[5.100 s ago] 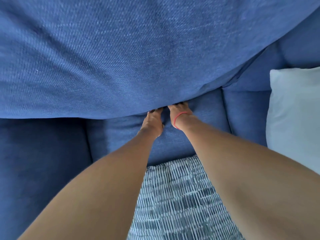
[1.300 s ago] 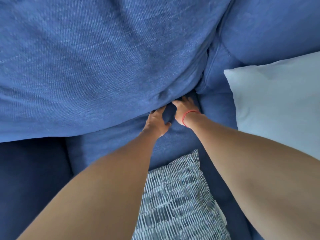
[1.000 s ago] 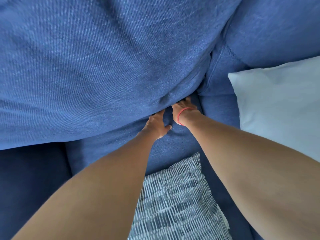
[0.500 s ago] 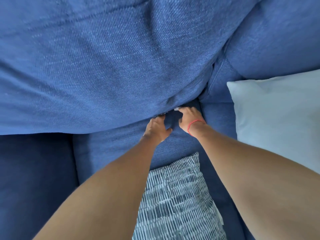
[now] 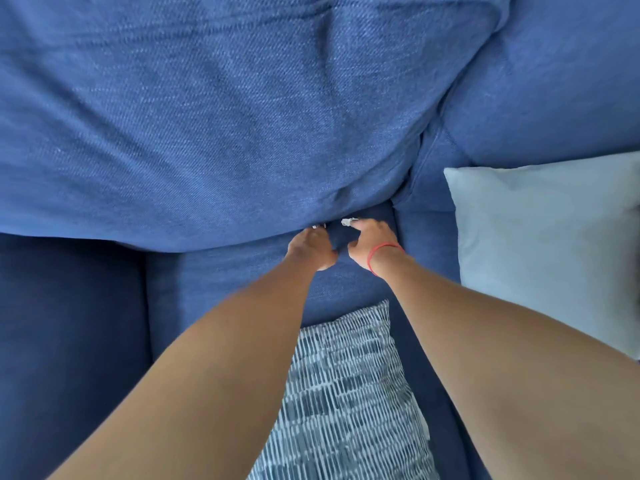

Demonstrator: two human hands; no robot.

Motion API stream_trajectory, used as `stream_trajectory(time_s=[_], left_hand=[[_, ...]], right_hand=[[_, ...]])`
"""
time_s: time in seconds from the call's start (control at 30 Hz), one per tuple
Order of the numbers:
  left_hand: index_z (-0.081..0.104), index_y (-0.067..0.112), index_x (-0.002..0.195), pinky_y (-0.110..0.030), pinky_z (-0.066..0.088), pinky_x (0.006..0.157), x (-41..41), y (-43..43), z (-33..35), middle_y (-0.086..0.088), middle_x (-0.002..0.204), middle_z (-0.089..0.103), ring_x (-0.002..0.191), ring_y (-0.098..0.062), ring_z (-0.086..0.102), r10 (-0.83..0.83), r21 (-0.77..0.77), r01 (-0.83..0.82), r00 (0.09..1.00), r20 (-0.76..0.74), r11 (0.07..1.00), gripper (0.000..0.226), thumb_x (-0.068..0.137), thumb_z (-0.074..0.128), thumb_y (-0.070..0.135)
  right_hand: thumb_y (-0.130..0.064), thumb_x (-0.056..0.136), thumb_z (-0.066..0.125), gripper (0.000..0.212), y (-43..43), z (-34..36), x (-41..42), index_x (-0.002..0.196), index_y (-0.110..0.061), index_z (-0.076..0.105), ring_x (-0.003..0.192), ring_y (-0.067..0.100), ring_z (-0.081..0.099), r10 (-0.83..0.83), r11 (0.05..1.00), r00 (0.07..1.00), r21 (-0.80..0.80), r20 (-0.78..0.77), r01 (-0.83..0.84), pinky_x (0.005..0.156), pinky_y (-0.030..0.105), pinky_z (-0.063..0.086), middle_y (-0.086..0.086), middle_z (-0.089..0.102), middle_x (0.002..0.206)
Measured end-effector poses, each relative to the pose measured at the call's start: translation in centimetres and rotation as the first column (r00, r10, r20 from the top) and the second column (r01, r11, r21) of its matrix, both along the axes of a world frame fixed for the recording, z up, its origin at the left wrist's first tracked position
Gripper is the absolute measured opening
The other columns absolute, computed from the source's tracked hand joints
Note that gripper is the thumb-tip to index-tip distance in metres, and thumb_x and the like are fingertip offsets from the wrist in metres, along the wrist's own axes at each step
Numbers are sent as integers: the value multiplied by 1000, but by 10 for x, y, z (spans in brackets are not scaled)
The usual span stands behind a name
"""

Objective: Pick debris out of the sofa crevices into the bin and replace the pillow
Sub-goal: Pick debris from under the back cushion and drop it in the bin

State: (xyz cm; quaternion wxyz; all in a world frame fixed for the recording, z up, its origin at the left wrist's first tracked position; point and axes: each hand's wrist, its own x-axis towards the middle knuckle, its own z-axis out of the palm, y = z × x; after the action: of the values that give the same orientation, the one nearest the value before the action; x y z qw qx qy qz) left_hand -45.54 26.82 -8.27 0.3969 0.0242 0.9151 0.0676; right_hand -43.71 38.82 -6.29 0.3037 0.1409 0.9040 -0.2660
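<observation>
Two hands reach the crevice under the blue back cushion [image 5: 242, 116]: the right hand [image 5: 372, 242] pinches a small white scrap [image 5: 347, 222] at its fingertips, the left hand [image 5: 311, 249] nips another white bit [image 5: 318, 226], with the patterned pillow [image 5: 346, 403] below both wrists.

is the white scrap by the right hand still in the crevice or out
Out. The white scrap sits at the tips of the right hand, clear of the gap under the back cushion. Whether it is firmly pinched is too small to tell.

A home: blue sofa [image 5: 242, 116], throw pillows [image 5: 547, 244].
</observation>
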Motion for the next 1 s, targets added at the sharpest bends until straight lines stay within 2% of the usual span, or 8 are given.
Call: stream_trajectory(time_s=[0.13,0.33,0.57,0.63,0.73,0.8,0.9,1.0], left_hand=[[22,10,150,-37,36,110,5,-5,1,-13,149,37,138,-27,38,2,24,-2,1000,17,1000,73,92,54,39],[5,25,153,-36,29,114,-6,2,-3,-1,160,18,146,-24,22,-87,9,87,994,72,996,81,91,52,47],[34,15,145,-37,39,105,-7,4,-9,-8,144,45,134,-27,42,-62,-101,60,998,-15,993,78,82,57,56],[40,15,141,-37,41,103,-1,-1,-4,-9,139,49,130,-27,46,-29,-49,26,997,-75,998,68,86,56,50],[57,12,124,-36,47,90,11,-11,8,-14,122,62,111,-33,59,140,129,-111,960,-244,985,37,92,54,29],[54,5,112,-39,47,80,24,-15,19,-16,108,64,97,-36,61,235,234,-171,930,-283,957,23,94,48,19],[38,7,100,-36,43,66,39,-22,36,-14,91,57,81,-32,56,340,327,-258,913,-225,909,8,95,42,13],[36,8,111,-35,42,67,43,-36,56,-9,93,51,81,-28,51,384,383,-298,907,-171,874,19,94,44,12]], right_hand=[[-15,87,53,53,-3,0,6,138,-30,48,128,25,48,-33,999,999,-23,-23,32,102,30,42,3,52,140],[-14,86,54,55,4,-7,9,138,-33,48,125,24,50,-60,997,998,-55,-5,59,100,27,43,3,53,138],[-16,87,53,49,20,-14,16,132,-33,55,125,24,50,-91,995,996,-40,12,91,106,29,40,1,54,137],[-18,87,55,37,21,-11,16,123,-25,63,118,26,55,-100,995,995,-19,-20,99,103,31,46,5,60,128],[-22,87,60,21,17,1,14,104,-12,67,103,29,63,-127,992,991,4,-33,127,90,38,54,11,67,111],[-23,87,62,18,12,11,12,100,-11,66,99,29,64,-138,990,990,-4,-35,138,87,38,54,10,68,107],[-19,89,59,17,-1,31,12,104,-12,62,100,30,62,-151,989,986,-13,-76,150,83,34,52,10,64,110],[-11,90,54,30,-23,53,10,120,-14,55,106,34,59,-143,990,982,-19,-121,141,87,37,51,13,57,119]])
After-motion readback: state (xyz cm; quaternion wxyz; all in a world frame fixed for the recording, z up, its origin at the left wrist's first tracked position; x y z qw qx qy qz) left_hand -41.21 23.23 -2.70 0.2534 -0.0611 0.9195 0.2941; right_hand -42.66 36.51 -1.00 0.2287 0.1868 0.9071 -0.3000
